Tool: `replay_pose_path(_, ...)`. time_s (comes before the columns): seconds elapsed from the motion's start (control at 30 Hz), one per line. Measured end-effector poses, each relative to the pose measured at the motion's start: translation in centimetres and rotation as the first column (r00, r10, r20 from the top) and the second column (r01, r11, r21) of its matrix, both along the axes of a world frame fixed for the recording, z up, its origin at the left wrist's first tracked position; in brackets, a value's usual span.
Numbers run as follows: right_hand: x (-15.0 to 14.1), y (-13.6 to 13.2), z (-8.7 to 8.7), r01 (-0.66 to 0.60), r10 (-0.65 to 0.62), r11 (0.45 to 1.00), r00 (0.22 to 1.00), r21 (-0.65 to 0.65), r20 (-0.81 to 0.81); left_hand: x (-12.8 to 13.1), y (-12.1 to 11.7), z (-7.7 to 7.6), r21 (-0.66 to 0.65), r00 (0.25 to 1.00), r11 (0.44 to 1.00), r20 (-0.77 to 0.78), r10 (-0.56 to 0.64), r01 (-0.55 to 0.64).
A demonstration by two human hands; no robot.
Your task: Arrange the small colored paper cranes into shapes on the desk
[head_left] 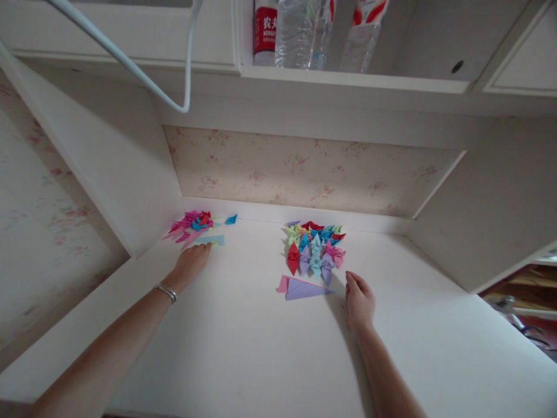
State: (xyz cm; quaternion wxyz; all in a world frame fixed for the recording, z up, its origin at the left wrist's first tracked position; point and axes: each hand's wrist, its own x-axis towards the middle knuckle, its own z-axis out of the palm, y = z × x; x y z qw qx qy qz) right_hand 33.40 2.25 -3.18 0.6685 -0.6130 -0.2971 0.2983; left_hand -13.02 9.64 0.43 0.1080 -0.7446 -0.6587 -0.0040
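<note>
My left hand is closed at the back left of the white desktop, its fingertips pinching a small yellow-green folded paper. A light blue paper strip lies just beyond those fingers. Behind them is a loose pile of pink, red and blue folded papers. To the right, several origami cranes in many colours are packed together in rows. In front of the cranes lie a purple folded paper and a pink one, partly overlapping. My right hand hovers beside them, fingers curled together, nothing visible in them.
One blue folded piece lies apart near the back edge. Overhead, a shelf holds plastic bottles. A white bent tube hangs at upper left. Side panels close in the desktop on both sides.
</note>
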Motion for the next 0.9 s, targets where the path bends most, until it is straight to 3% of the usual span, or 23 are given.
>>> replay_pose_path(0.13, 0.0, 0.0, -0.1, -0.007, 0.008, 1.000, 0.999, -0.003, 0.050, 1.2, -0.8, 1.0, 0.086, 0.994, 0.996, 0.109, -0.018, 0.009)
replay_pose_path(0.2, -0.1, 0.0, -0.2, -0.003, 0.003, 1.000, 0.998, 0.001, 0.063, 2.2, -1.0, 1.8, 0.131, 0.962, 0.991, 0.274, -0.004, -0.033)
replay_pose_path(0.27, -0.3, -0.1, -0.2, 0.003, -0.003, 1.000, 0.998, 0.012, 0.068, 3.4, -1.2, 2.6, 0.111, 0.863, 0.988, 0.503, 0.041, -0.111)
replay_pose_path(0.33, -0.5, -0.3, -0.1, 0.007, -0.012, 0.999, 0.996, 0.046, 0.091, 4.9, -1.9, 3.4, 0.032, 0.671, 0.991, 0.739, 0.063, -0.128)
replay_pose_path(0.4, -0.8, -0.7, 0.2, 0.005, -0.018, 0.996, 0.989, 0.091, 0.148, 6.5, -3.2, 3.9, -0.032, 0.417, 0.999, 0.908, 0.046, -0.040)
replay_pose_path(0.5, -1.5, -1.6, 0.6, 0.001, -0.036, 0.993, 0.956, 0.119, 0.292, 9.2, -5.7, 3.7, -0.064, 0.038, 0.993, 0.997, 0.061, 0.099)
replay_pose_path(0.57, -2.6, -2.4, 0.8, -0.029, -0.033, 0.990, 0.904, 0.138, 0.427, 11.2, -7.4, 3.0, -0.080, -0.149, 0.987, 0.984, 0.101, 0.141)
replay_pose_path(0.63, -4.4, -3.4, 0.9, -0.157, 0.020, 0.971, 0.809, 0.183, 0.587, 13.2, -8.6, 2.2, -0.093, -0.272, 0.979, 0.952, 0.141, 0.183)
replay_pose_path(0.7, -6.7, -4.3, 1.2, -0.388, 0.115, 0.900, 0.650, 0.198, 0.751, 15.0, -9.3, 1.3, -0.108, -0.329, 0.968, 0.927, 0.180, 0.225)
replay_pose_path(0.8, -9.8, -5.2, 1.7, -0.677, 0.233, 0.734, 0.325, 0.054, 0.917, 16.8, -9.8, 0.4, -0.139, -0.319, 0.951, 0.920, 0.227, 0.277)
replay_pose_path(0.9, -11.4, -5.5, 1.8, -0.761, 0.243, 0.642, 0.079, -0.100, 0.967, 17.4, -10.1, 0.0, -0.168, -0.257, 0.936, 0.933, 0.252, 0.310)
